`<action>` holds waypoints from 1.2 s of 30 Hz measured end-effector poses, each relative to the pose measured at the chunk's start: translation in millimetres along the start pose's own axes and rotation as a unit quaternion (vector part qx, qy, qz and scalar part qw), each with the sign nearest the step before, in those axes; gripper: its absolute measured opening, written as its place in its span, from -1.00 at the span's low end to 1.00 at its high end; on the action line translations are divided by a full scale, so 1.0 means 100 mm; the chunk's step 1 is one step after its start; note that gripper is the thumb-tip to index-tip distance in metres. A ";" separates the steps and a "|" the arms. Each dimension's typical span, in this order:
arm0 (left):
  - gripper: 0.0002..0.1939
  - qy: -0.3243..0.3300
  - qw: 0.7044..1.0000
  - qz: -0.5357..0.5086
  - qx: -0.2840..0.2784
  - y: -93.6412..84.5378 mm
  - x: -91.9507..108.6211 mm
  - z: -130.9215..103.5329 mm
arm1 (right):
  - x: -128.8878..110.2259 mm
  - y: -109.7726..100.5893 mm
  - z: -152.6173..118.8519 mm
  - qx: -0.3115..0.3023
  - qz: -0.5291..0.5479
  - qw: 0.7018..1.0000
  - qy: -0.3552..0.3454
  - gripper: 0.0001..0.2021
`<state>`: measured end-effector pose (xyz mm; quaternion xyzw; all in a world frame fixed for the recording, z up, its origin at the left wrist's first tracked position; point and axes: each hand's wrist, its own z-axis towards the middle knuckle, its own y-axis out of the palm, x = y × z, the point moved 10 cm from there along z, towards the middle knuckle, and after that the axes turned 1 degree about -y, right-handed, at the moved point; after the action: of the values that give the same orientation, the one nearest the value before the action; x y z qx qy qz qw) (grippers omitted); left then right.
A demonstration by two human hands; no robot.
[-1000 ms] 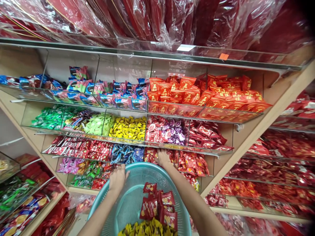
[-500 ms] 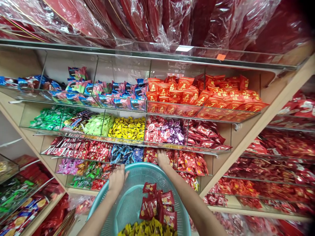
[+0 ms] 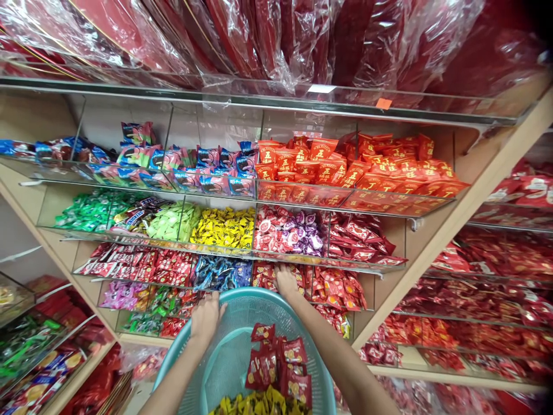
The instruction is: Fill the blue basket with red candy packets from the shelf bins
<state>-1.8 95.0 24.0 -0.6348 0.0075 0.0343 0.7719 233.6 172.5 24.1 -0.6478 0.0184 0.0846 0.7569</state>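
single head cam, looks forward and slightly down, close on candy shelves (image 3: 224, 227), basket (image 3: 242, 300) at bottom edge

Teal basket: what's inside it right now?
Inside the teal basket lie red candy packets stacked centre-right, and yellow wrapped candies at the near edge. The mesh on the left is bare. Anything beneath the packets is covered. The left hand grips the rim.
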 end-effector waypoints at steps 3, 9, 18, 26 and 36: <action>-0.68 0.000 1.000 0.001 0.005 -0.01 0.00 0.00 | -0.01 -0.07 0.00 0.001 0.007 1.000 -0.019 -0.65; -0.69 0.004 1.000 0.005 -0.003 -0.02 0.01 0.00 | 0.20 -0.18 -0.01 -0.013 0.032 0.998 -0.056 -0.74; -0.69 0.002 1.000 -0.006 -0.013 -0.01 0.01 0.00 | 0.10 -0.10 -0.06 -0.016 0.035 0.995 -0.089 -0.61; -0.68 0.004 1.000 -0.013 0.003 0.01 -0.01 0.02 | -0.19 0.03 0.04 -0.022 0.009 0.995 -0.099 -0.48; -0.66 0.007 1.000 -0.012 -0.012 0.02 0.00 0.03 | -0.15 -0.04 -0.01 -0.029 -0.012 0.994 -0.102 -0.47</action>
<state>-2.3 98.6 22.7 -0.6440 0.0045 0.0203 0.7647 219.8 169.9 29.4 -0.6572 -0.0692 0.1421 0.7369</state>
